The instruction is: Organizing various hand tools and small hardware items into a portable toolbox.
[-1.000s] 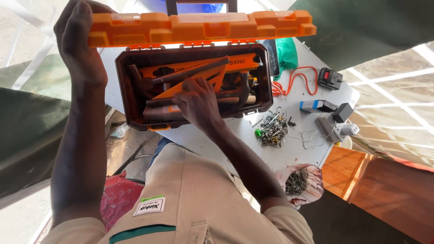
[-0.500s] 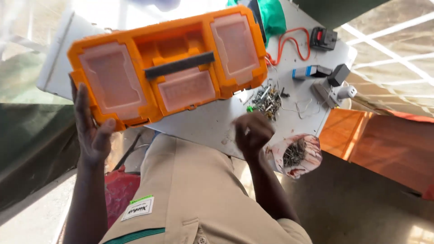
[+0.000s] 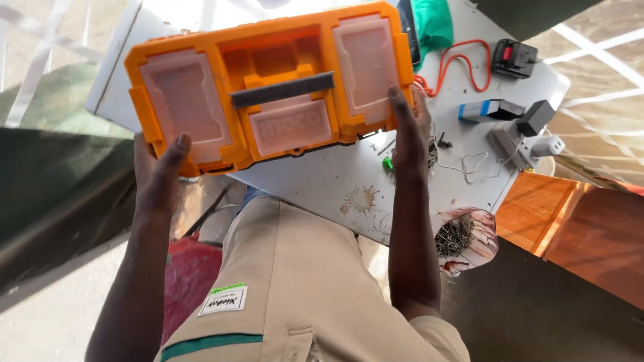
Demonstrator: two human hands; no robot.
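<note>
I have the orange toolbox [image 3: 272, 87], lid shut, held between both hands above the near edge of the white counter [image 3: 322, 188]. It looks rigid and bulky, probably heavy with tools inside, and its plastic sides may be slick, so the short ends or the dark top handle [image 3: 282, 90] are the places to hold. My left hand [image 3: 157, 177] clamps one end, my right hand [image 3: 409, 131] the other.

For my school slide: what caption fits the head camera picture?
Left hand and right hand grip a closed orange toolbox above a cluttered white table.
</note>
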